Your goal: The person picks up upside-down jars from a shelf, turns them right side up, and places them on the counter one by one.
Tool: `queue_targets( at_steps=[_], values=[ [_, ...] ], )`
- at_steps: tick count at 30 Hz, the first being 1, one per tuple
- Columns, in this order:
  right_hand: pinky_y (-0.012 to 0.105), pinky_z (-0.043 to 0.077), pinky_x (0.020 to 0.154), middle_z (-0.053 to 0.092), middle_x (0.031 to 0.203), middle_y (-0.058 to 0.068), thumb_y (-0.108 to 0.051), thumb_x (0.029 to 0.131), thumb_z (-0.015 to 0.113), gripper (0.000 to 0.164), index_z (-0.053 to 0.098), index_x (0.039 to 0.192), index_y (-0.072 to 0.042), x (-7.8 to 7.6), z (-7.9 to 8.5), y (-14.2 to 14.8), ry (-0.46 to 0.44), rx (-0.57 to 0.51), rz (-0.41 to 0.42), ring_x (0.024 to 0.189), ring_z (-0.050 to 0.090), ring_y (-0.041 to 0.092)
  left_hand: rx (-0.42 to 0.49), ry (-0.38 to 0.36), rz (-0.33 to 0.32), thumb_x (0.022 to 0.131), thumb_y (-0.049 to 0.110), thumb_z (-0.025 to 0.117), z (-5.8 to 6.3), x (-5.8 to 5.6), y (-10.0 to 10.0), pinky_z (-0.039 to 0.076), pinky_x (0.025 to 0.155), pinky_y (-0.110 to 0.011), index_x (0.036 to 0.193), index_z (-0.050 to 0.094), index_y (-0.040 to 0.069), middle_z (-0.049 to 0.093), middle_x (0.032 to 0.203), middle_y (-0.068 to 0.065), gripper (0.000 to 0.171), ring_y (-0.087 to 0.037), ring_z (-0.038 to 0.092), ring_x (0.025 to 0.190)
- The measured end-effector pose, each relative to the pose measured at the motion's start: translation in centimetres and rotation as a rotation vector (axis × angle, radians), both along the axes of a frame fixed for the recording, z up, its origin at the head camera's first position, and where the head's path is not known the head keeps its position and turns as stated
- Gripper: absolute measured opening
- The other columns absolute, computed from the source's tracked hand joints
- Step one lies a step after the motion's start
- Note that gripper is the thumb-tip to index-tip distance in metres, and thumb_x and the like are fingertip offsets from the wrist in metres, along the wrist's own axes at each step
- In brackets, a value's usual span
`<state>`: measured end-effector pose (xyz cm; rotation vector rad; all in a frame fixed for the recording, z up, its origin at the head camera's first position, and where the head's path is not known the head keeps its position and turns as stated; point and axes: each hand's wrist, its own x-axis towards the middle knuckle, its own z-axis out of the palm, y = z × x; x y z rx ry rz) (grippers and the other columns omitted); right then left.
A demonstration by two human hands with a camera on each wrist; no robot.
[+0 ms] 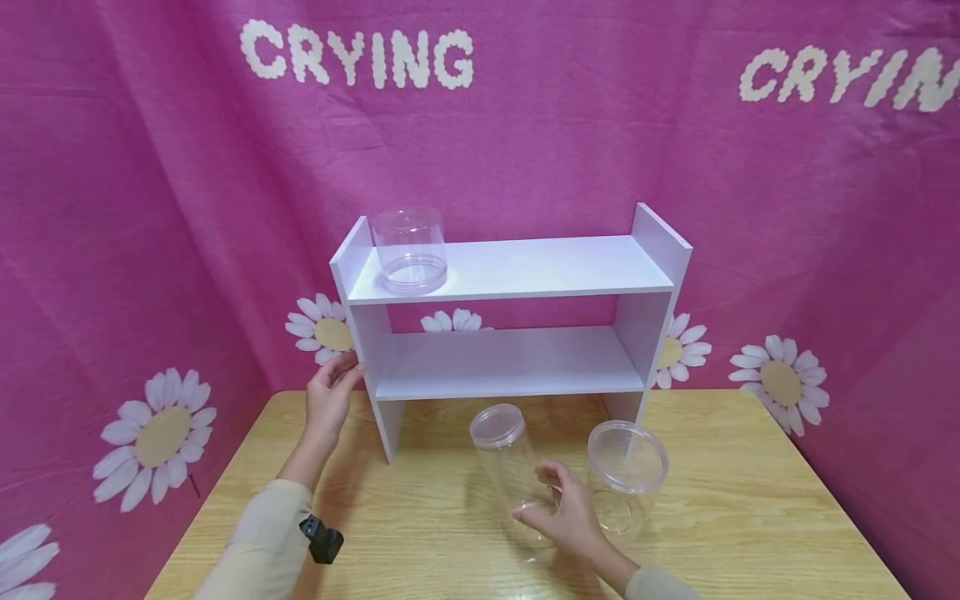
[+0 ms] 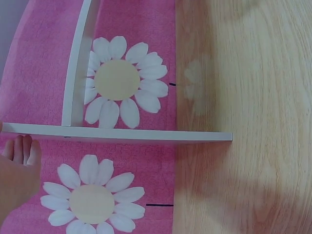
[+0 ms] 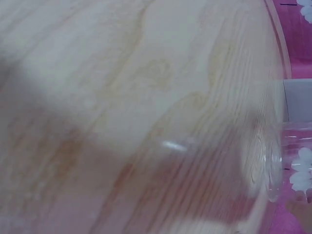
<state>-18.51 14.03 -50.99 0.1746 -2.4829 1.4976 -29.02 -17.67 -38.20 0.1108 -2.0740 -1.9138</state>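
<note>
My left hand [image 1: 330, 400] is at the outer face of the left side panel of a white two-tier shelf [image 1: 510, 362]. Its fingertips touch or nearly touch the panel; in the left wrist view the fingers [image 2: 22, 148] point toward it. My right hand [image 1: 566, 512] grips a tall, clear lidded jar [image 1: 501, 458] by its lower part, thumb in front and fingers at the side. The jar leans slightly, lid to the left. Just right of this hand stands a wider clear lidded jar [image 1: 630, 458]. Blurred clear plastic covers much of the right wrist view.
Another wide clear container [image 1: 410, 250] stands at the left end of the shelf's top board. The shelf stands at the back of a wooden table [image 1: 405, 533]. Behind and beside it hangs a pink curtain [image 1: 540, 125] with daisies and lettering.
</note>
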Motion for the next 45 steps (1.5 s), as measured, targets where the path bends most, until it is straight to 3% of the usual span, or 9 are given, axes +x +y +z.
queue_targets(
  at_steps=[5,12,17,21,25,35,45],
  values=[
    [0.044,0.052,0.096,0.063,0.119,0.023,-0.017,0.06,0.09,0.071,0.055,0.118,0.005,0.4,0.0,-0.1,-0.011,0.012,-0.013,0.112,0.061,0.04,-0.036,-0.002,0.036,0.093,0.014,0.06,0.1,0.0,-0.3,0.044,0.082,-0.001,0.123,0.058,-0.006,0.067,0.111,0.0,0.036,0.015,0.057,0.09],
    [0.043,0.053,0.096,0.063,0.12,0.023,-0.017,0.061,0.09,0.074,0.053,0.12,0.006,0.6,-0.1,-0.2,-0.003,0.029,-0.01,0.113,0.061,0.04,-0.069,-0.031,0.025,0.093,0.017,0.061,0.1,0.1,-0.7,0.045,0.079,-0.002,0.123,0.059,-0.005,0.066,0.115,-0.004,0.038,0.014,0.055,0.089],
    [0.042,0.054,0.094,0.063,0.12,0.024,-0.014,0.06,0.09,0.072,0.054,0.119,0.007,0.6,-0.4,-0.2,0.018,0.029,-0.013,0.113,0.061,0.041,-0.063,-0.068,-0.036,0.093,0.016,0.06,0.2,0.1,-1.0,0.049,0.076,-0.004,0.125,0.057,-0.007,0.066,0.105,0.002,0.04,0.014,0.055,0.081],
    [0.041,0.054,0.093,0.062,0.12,0.025,-0.014,0.06,0.09,0.072,0.053,0.118,0.007,0.7,-0.5,-0.2,0.013,0.028,-0.022,0.112,0.061,0.042,0.032,-0.106,-0.123,0.094,0.013,0.059,0.3,0.0,-1.4,0.053,0.078,-0.008,0.128,0.051,-0.013,0.062,0.091,0.014,0.044,0.009,0.06,0.079],
    [0.042,0.053,0.095,0.061,0.122,0.025,-0.014,0.061,0.089,0.071,0.052,0.119,0.007,0.9,-0.5,-0.2,-0.02,0.01,-0.033,0.114,0.06,0.041,0.101,-0.129,-0.169,0.093,0.011,0.06,0.2,0.0,-1.7,0.055,0.083,-0.014,0.128,0.048,-0.016,0.063,0.086,0.016,0.045,0.005,0.063,0.079],
    [0.043,0.053,0.096,0.059,0.125,0.026,-0.013,0.064,0.087,0.068,0.051,0.119,0.007,0.7,-0.6,-0.1,-0.037,0.02,-0.052,0.117,0.058,0.044,0.053,-0.13,-0.148,0.09,0.008,0.064,0.2,0.0,-1.8,0.054,0.082,-0.012,0.122,0.055,-0.01,0.062,0.077,0.023,0.038,0.008,0.061,0.077],
    [0.044,0.054,0.094,0.059,0.124,0.026,-0.016,0.062,0.089,0.073,0.051,0.119,0.008,1.0,0.0,-0.2,-0.004,0.081,-0.058,0.116,0.058,0.043,0.066,-0.115,-0.164,0.09,0.004,0.063,0.2,-0.2,-1.5,0.054,0.076,-0.01,0.118,0.057,-0.009,0.062,0.077,0.022,0.031,0.006,0.062,0.075]
  ],
)
